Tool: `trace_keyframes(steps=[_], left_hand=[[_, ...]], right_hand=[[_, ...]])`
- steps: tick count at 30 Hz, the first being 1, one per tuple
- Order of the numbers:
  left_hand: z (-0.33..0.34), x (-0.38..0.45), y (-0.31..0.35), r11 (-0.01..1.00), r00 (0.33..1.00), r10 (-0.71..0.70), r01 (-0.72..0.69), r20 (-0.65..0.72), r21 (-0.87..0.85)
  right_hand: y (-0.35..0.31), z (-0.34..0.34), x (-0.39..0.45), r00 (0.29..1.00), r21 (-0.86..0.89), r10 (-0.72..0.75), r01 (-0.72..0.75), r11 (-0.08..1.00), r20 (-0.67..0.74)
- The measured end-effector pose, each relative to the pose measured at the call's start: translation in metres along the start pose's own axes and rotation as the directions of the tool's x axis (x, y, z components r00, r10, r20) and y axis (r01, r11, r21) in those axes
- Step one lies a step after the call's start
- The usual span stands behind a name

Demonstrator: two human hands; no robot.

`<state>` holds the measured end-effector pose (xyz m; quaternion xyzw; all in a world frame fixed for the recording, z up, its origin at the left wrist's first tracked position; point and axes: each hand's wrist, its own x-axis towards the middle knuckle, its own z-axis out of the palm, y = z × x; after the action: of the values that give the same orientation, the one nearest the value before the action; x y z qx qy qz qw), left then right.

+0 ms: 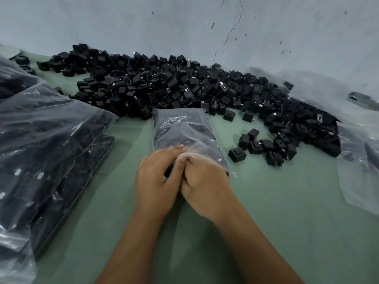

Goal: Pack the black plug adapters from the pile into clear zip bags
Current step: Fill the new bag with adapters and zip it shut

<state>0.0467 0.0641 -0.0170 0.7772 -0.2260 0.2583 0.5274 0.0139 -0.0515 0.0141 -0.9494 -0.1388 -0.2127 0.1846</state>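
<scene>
Both hands, left hand (156, 177) and right hand (202, 179), are pinched on the near mouth of a filled zip bag (184, 132) laid on the desk (287, 212) before the pile (184, 87); an incompletely pressed seal could spill adapters.

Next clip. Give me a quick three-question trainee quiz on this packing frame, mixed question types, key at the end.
1. True or false: both hands grip the same bag.
2. Where do the filled bags lie? A) left of the hands B) against the wall C) on the pile
3. Fill in: the loose adapters are heaped against the ____.

Key: 1 true, left hand and right hand meet at its near end; 2 A; 3 wall.
</scene>
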Motion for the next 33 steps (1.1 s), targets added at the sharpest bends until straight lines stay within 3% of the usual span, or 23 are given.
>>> trace_keyframes(steps=[1,3,5,6,7,9,12,14,16,19,21,22,24,27,30,33], left_hand=[[0.0,0.0,0.001,1.0,1.0,-0.011,0.011,0.006,-0.014],[-0.001,0.0,0.003,0.999,0.999,-0.033,0.033,0.012,-0.036],[-0.001,-0.001,0.003,0.996,0.998,-0.067,0.068,0.016,-0.057],[-0.001,-0.001,0.003,0.994,0.996,-0.088,0.089,0.017,-0.067],[-0.001,-0.002,0.002,0.991,0.993,-0.112,0.113,0.02,-0.077],[-0.002,-0.002,0.002,0.982,0.987,-0.16,0.162,0.029,-0.099],[-0.002,-0.002,0.001,0.974,0.979,-0.199,0.203,0.04,-0.105],[-0.001,-0.002,0.0,0.971,0.977,-0.21,0.214,0.044,-0.102],[-0.001,-0.002,0.0,0.966,0.972,-0.227,0.232,0.054,-0.111],[-0.002,-0.002,0.0,0.962,0.968,-0.242,0.248,0.059,-0.118],[-0.002,-0.002,0.0,0.957,0.965,-0.254,0.26,0.057,-0.128],[-0.002,-0.002,0.0,0.956,0.963,-0.262,0.267,0.057,-0.125],[-0.001,-0.001,0.001,0.951,0.958,-0.282,0.287,0.061,-0.117],[-0.002,0.0,0.002,0.951,0.958,-0.28,0.285,0.055,-0.121],[-0.002,0.0,0.004,0.957,0.963,-0.263,0.267,0.052,-0.115],[-0.002,0.0,0.005,0.956,0.965,-0.255,0.26,0.053,-0.137]], right_hand=[[0.002,0.001,-0.009,0.989,-0.062,-0.084,0.077,0.995,-0.123],[0.009,-0.002,-0.024,0.902,-0.142,-0.209,0.167,0.976,-0.377],[0.022,-0.008,-0.026,0.816,-0.097,-0.13,0.091,0.991,-0.563],[0.03,-0.011,-0.026,0.783,0.0,0.011,-0.014,1.0,-0.622],[0.042,-0.011,-0.026,0.745,0.125,0.194,-0.149,0.981,-0.639],[0.065,-0.011,-0.029,0.676,0.287,0.5,-0.41,0.866,-0.542],[0.094,-0.007,-0.033,0.669,0.234,0.683,-0.642,0.73,-0.294],[0.1,-0.003,-0.031,0.692,0.079,0.679,-0.684,0.725,-0.245],[0.101,-0.002,-0.029,0.695,0.044,0.663,-0.681,0.731,-0.277],[0.096,-0.004,-0.03,0.608,0.281,0.708,-0.653,0.703,-0.358],[0.083,-0.009,-0.032,0.544,0.469,0.722,-0.55,0.691,-0.427],[0.072,-0.012,-0.035,0.557,0.5,0.68,-0.464,0.731,-0.477],[0.052,-0.015,-0.043,0.659,0.471,0.511,-0.26,0.843,-0.552],[0.022,-0.008,-0.051,0.817,0.369,0.26,-0.062,0.927,-0.515],[-0.001,0.005,-0.043,0.896,0.233,0.187,-0.098,0.968,-0.402],[-0.005,0.013,-0.035,0.924,0.09,0.187,-0.166,0.982,-0.334]])
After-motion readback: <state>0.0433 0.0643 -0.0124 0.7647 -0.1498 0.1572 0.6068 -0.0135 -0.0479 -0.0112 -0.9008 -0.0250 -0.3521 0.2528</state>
